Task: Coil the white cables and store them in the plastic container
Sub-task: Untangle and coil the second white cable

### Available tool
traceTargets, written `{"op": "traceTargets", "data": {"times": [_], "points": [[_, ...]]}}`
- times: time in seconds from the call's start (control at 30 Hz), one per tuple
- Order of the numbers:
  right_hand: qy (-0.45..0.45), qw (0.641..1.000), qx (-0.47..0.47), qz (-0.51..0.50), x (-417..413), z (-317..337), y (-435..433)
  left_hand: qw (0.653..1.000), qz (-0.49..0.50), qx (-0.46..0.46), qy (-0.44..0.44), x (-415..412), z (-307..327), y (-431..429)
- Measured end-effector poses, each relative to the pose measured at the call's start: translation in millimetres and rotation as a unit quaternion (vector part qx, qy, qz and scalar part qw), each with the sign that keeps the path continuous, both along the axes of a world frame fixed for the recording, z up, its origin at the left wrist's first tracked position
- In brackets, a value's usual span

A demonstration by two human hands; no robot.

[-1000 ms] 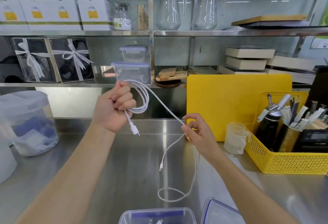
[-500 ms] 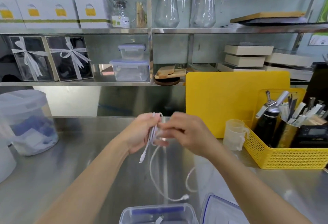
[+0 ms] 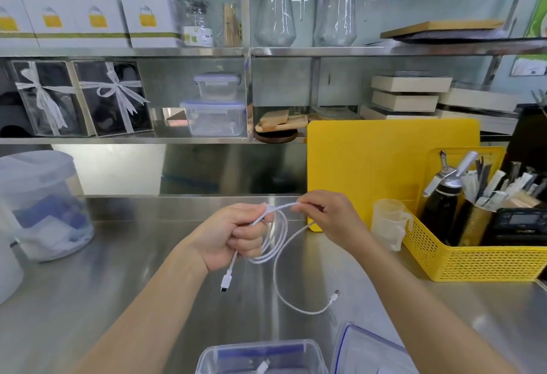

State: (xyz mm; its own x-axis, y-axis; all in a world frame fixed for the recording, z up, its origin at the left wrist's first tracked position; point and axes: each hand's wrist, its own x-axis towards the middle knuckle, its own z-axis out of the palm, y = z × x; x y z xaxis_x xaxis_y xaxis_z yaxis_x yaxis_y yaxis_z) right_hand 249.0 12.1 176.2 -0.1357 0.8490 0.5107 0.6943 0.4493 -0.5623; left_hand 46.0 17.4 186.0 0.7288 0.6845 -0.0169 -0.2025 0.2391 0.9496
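Note:
A white cable (image 3: 278,243) hangs in loops above the steel counter. My left hand (image 3: 233,236) grips the gathered loops, and one plug dangles below its fist. My right hand (image 3: 328,213) pinches the cable just to the right of the left hand. The cable's free tail curves down to the counter and ends in a small plug at the right. The clear plastic container (image 3: 307,347) stands open at the bottom edge of the view, with a white plug showing inside. Its lid (image 3: 361,350) lies beside it on the right.
A yellow basket (image 3: 473,261) with tools and a black bottle stands at the right, a yellow cutting board (image 3: 370,160) leaning behind it. A small measuring cup (image 3: 387,219) is next to the basket. A lidded tub (image 3: 41,204) sits at the left. Shelves run behind.
Both hands came down from shelf height and met over the counter. More cable is gathered in my left hand, the loose tail is shorter, and my right hand has drawn slightly away to the right.

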Motion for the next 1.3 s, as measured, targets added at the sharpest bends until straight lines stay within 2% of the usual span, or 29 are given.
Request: {"op": "traceTargets", "data": {"times": [0.13,0.23,0.33,0.4,0.47,0.5,0.57,0.63,0.67,0.73,0.77,0.8,0.87,0.97,1.0,1.07,1.13,1.17,1.23,1.3], "points": [[-0.02,0.999,-0.016,-0.044,11,-18,18,0.986,-0.082,-0.035,-0.144,-10,3,2],[-0.031,0.992,-0.109,-0.053,20,-31,19,0.954,-0.151,-0.064,-0.25,-18,10,6],[-0.05,0.982,-0.179,-0.046,21,-40,11,0.942,-0.059,-0.083,-0.32,-21,26,4],[-0.048,0.969,-0.239,-0.035,18,-49,7,0.938,0.09,-0.111,-0.317,-20,31,4],[-0.067,0.96,-0.272,-0.013,12,-54,2,0.937,0.25,-0.041,-0.239,-17,30,5],[-0.076,0.956,-0.285,0.001,10,-54,-1,0.94,0.271,-0.012,-0.205,-14,29,6],[-0.067,0.944,-0.319,0.04,4,-49,-6,0.95,0.268,0.012,-0.158,-8,25,8],[-0.102,0.941,-0.315,0.074,0,-41,-11,0.951,0.29,0.063,-0.084,-2,19,7],[-0.106,0.942,-0.308,0.086,0,-36,-14,0.945,0.305,0.116,-0.022,1,16,6],[-0.093,0.944,-0.297,0.11,-2,-29,-18,0.906,0.314,0.253,0.127,10,8,3],[-0.101,0.945,-0.286,0.122,-4,-26,-19,0.892,0.306,0.285,0.172,16,5,1],[-0.118,0.944,-0.279,0.13,-6,-24,-21,0.894,0.299,0.283,0.179,20,4,-1],[-0.117,0.946,-0.277,0.12,-10,-24,-20,0.925,0.306,0.203,0.104,27,5,-2],[-0.014,0.957,-0.283,0.056,-8,-26,-15,0.95,0.309,0.041,-0.036,24,9,3],[0.012,0.956,-0.289,0.041,-4,-29,-13,0.956,0.276,-0.025,-0.096,18,11,5],[-0.012,0.954,-0.3,0.025,8,-35,-9,0.95,0.195,-0.134,-0.203,4,14,8],[-0.046,0.95,-0.307,0.035,18,-42,-8,0.943,0.162,-0.149,-0.248,-8,17,8],[-0.032,0.947,-0.316,0.042,20,-45,-8,0.945,0.161,-0.138,-0.25,-12,20,7],[0.039,0.947,-0.315,0.047,22,-48,-7,0.947,0.158,-0.115,-0.253,-16,23,8],[0.152,0.948,-0.276,0.049,21,-49,-8,0.937,0.165,-0.119,-0.283,-20,26,13]]}}
